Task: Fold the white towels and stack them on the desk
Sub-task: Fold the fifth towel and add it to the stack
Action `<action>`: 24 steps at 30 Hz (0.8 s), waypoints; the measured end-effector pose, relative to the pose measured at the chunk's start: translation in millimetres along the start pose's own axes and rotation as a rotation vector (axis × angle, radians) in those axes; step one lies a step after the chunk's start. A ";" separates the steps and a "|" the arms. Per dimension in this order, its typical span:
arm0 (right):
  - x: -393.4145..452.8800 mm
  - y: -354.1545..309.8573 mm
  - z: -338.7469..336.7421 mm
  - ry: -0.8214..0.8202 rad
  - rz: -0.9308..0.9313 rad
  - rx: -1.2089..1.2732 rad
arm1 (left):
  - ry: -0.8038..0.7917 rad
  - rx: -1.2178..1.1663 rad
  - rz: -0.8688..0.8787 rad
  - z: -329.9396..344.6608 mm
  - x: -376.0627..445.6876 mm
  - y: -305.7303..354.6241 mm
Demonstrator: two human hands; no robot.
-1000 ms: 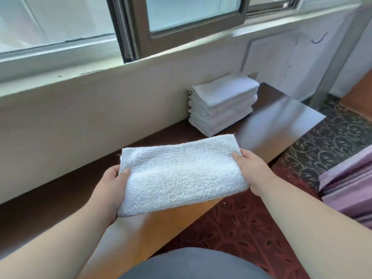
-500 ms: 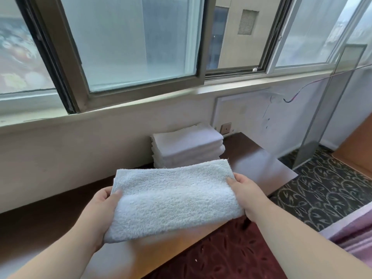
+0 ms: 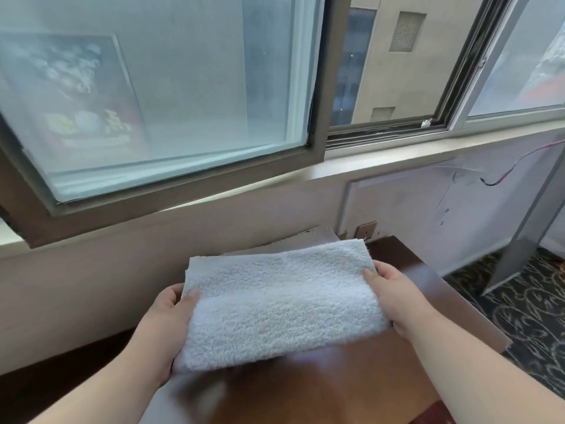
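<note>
The folded white towel hangs in the air above the brown desk, carried flat between both hands, and the chief risk I judge is that it lands askew: the stack of towels it is presumably bound for lies at about twelve o'clock from it and is almost wholly hidden behind it, only a thin pale edge showing above the far hem, so the person must set it down half blind. A second risk is that the fold slips open, since the soft terry sags between the two grips and the near edge droops toward six o'clock; letting go of one end early would let the layers slide apart. The stack also sits close to the wall under the window sill, so a push too far toward twelve o'clock could nudge it against the wall. The left hand grasps the towel's short end at nine o'clock, thumb on top and fingers curled beneath; the right hand grasps the opposite end at three o'clock the same way, thumb pressed on the pile. Both forearms reach forward, roughly level
</note>
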State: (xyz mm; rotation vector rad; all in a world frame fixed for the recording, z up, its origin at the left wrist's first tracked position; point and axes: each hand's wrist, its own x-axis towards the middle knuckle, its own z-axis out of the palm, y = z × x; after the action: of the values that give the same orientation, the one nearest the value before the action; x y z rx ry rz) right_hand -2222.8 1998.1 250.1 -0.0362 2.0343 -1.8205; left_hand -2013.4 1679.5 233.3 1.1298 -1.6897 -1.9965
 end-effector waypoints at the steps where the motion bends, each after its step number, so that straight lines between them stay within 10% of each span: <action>1: 20.7 -6.1 -3.7 -0.001 -0.008 -0.011 | 0.014 0.010 0.005 12.1 13.5 5.1; 12: 228.0 -28.5 1.7 -0.138 -0.036 -0.452 | 0.322 0.284 -0.033 92.7 96.8 20.7; 24: 261.9 7.5 14.7 -0.176 -0.145 -0.741 | 0.487 0.512 -0.101 108.4 115.1 -0.9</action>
State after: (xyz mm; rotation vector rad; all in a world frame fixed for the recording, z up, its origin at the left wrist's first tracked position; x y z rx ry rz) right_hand -2456.2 1910.4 168.4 -0.5408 2.4945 -0.9889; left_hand -2165.4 1679.2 189.9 1.7253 -1.9297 -1.1994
